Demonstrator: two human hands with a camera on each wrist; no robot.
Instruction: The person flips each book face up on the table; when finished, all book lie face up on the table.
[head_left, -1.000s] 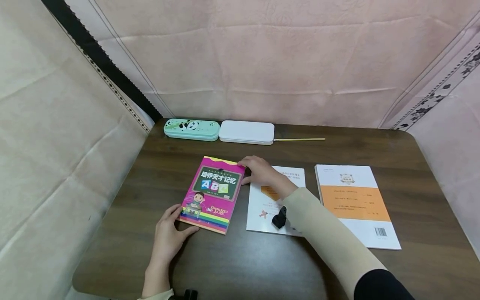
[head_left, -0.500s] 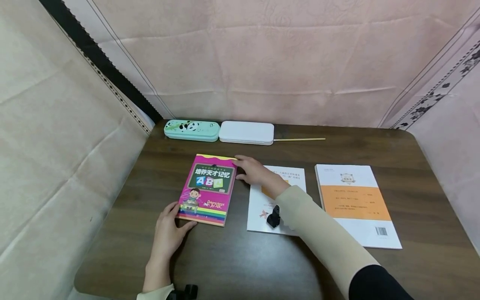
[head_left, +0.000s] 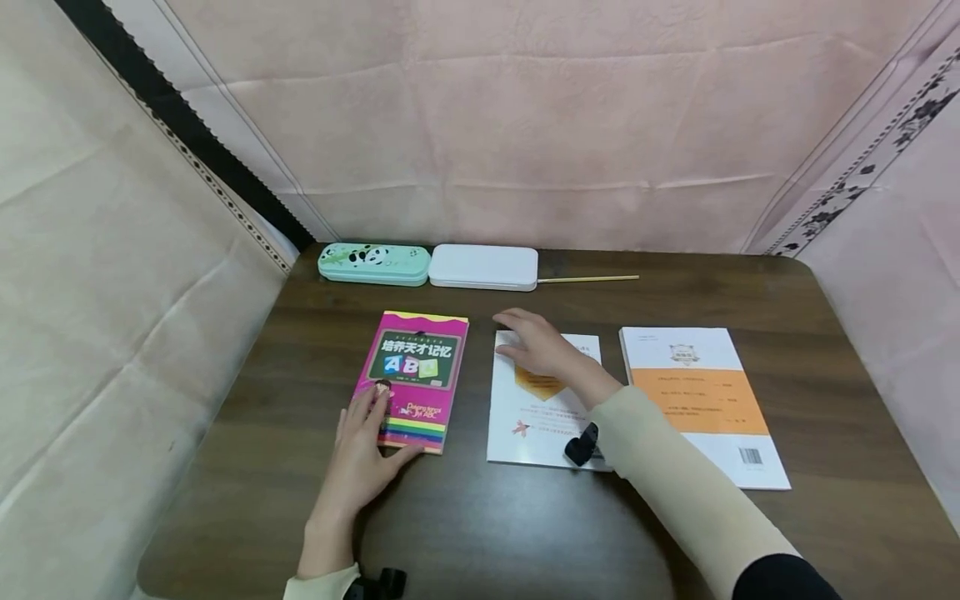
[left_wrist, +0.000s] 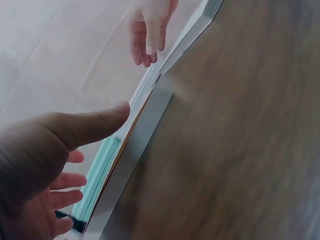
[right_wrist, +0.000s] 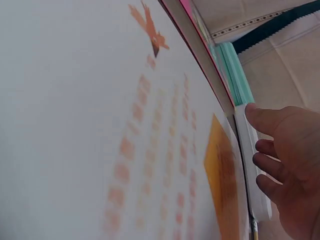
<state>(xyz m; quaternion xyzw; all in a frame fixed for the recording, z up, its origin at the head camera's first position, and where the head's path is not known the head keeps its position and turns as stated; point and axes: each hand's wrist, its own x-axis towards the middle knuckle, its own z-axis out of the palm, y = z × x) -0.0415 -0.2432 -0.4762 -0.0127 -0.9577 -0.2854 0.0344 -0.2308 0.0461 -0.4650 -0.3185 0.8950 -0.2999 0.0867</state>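
Observation:
A pink book with a green chalkboard panel and ABC blocks on its cover lies on the left of the table. My left hand is at its lower left, fingers reaching over the cover and thumb by the bottom edge. In the left wrist view that hand's thumb and fingers are loosely spread beside the book's edge. Apart from the pink book, my right hand hovers over the top of a white book with an orange diamond. Its fingers are relaxed, holding nothing, and the forearm hides part of that book.
On the right lies a white book with an orange band. A mint panda pencil case, a white case and a thin stick line the table's back edge, before a hanging cloth.
The pink book has shifted slightly left and straightened. My right hand has let go of its upper right corner and moved right; my left fingers have slid up onto the cover.

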